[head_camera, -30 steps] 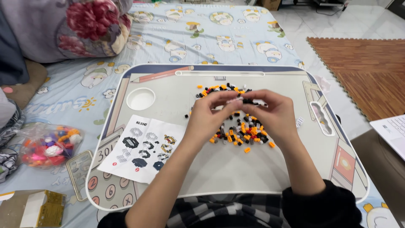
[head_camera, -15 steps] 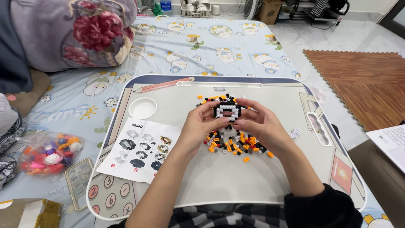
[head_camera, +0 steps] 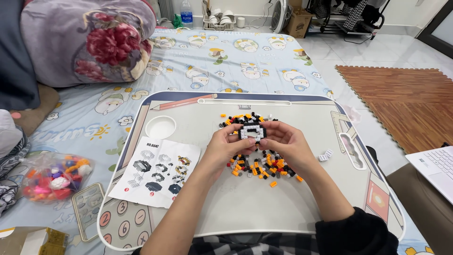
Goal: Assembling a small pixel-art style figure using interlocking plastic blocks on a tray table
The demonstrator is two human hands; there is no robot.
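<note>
Assembly step mid-way, I judge: left hand (head_camera: 225,144) and right hand (head_camera: 281,141) both pinch black-and-white brick model (head_camera: 251,132) above loose brick pile (head_camera: 258,166); instruction sheet (head_camera: 158,171) at 9 o'clock; next needs another brick.

Setting: a home, a floor-level living or sleeping area.

- Cartoon-print bed sheet (head_camera: 245,61) spread over the floor, running away beyond the held brick model (head_camera: 252,132).
- Floral quilt (head_camera: 85,40) bundled up, far left of the model.
- Lap tray table (head_camera: 302,208) with printed pencil and calculator pictures, directly beneath the model.
- Wood-pattern foam floor mat (head_camera: 406,104) on pale tiles, to the right.
- Dish rack with cups (head_camera: 221,21), water bottle (head_camera: 187,14) and floor fan (head_camera: 281,16) along the back wall, well beyond the model.
- Bag of coloured toy pieces (head_camera: 52,177) far to the left.
- White laptop (head_camera: 436,167) at the right edge.
</note>
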